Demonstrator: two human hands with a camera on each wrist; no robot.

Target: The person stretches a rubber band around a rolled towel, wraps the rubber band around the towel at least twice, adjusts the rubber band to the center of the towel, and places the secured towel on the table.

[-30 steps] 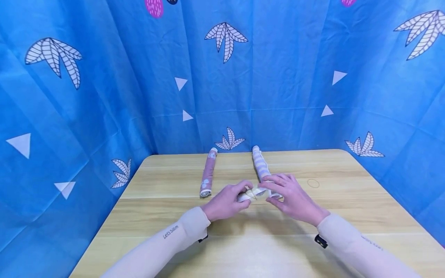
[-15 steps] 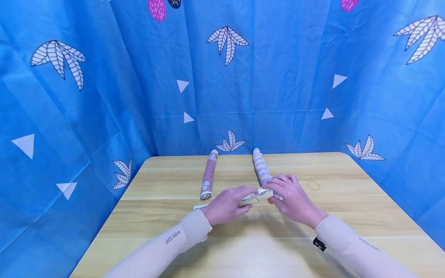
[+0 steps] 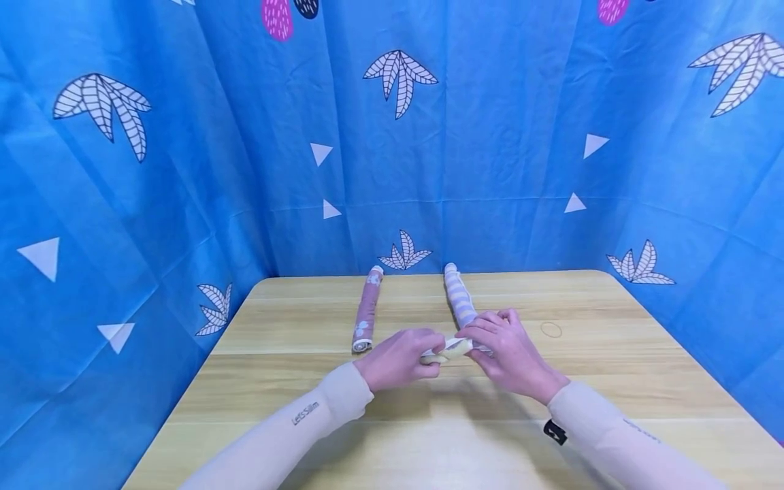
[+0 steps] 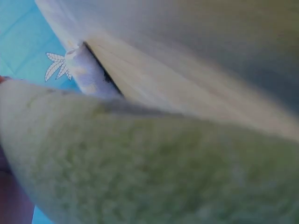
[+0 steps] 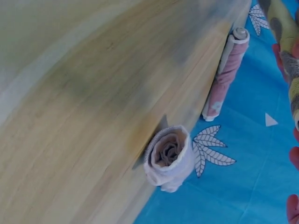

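Observation:
Both hands hold a rolled towel (image 3: pixel 454 350), yellow-green with grey patches, above the table. My left hand (image 3: pixel 401 357) grips its left part with curled fingers. At the other end, my right hand (image 3: pixel 505 350) holds the roll between fingers and thumb. In the left wrist view the fuzzy green towel (image 4: pixel 154 158) fills the lower half. The right wrist view catches the patterned roll (image 5: pixel 282 28) at the upper right edge, with fingertips (image 5: pixel 294 156) beside it. Most of the roll's ends are hidden by the hands.
A pink floral rolled towel (image 3: pixel 367 309) lies behind the left hand. A lavender-and-white striped rolled towel (image 3: pixel 459 296) lies behind the right hand. One thin rubber band (image 3: pixel 551 329) is on the wooden table (image 3: pixel 294 395) at right. A blue curtain (image 3: pixel 490 136) surrounds the table's back and sides.
The right hand has shifted slightly left and the left hand has turned with the roll. A rubber band seen round the roll earlier is no longer distinct.

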